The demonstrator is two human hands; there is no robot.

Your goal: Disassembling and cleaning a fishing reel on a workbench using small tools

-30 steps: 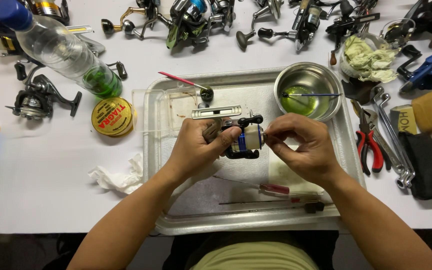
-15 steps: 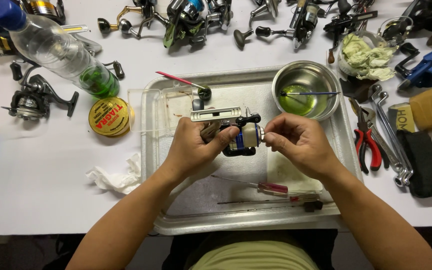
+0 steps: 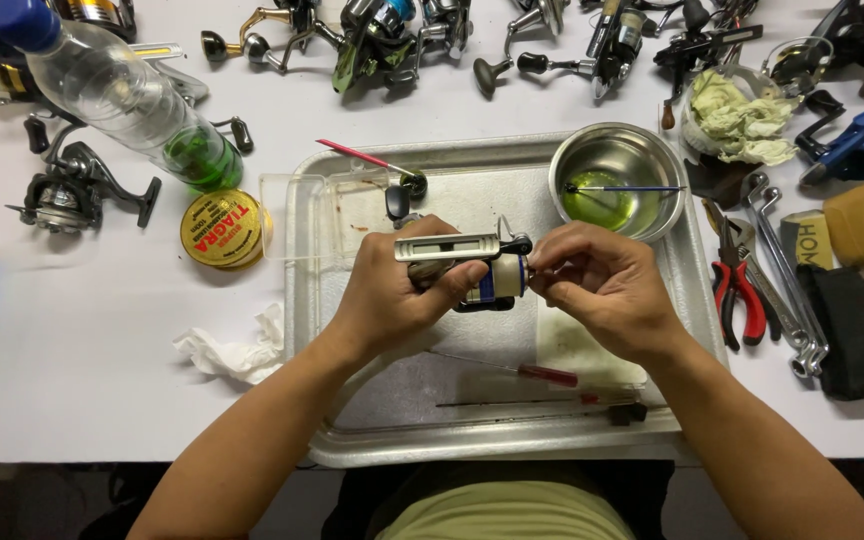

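Reel (image 3: 477, 270) half hidden between both hands' fingers.

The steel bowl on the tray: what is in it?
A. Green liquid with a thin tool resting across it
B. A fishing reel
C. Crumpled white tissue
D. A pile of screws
A: the steel bowl at the far right corner of the metal tray holds a pool of green liquid, and a thin blue-handled tool lies across it.

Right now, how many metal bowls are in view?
1. The bowl sits in the tray's far right corner, beyond the right hand, which grips the reel with the left hand. Clutter may hide others.
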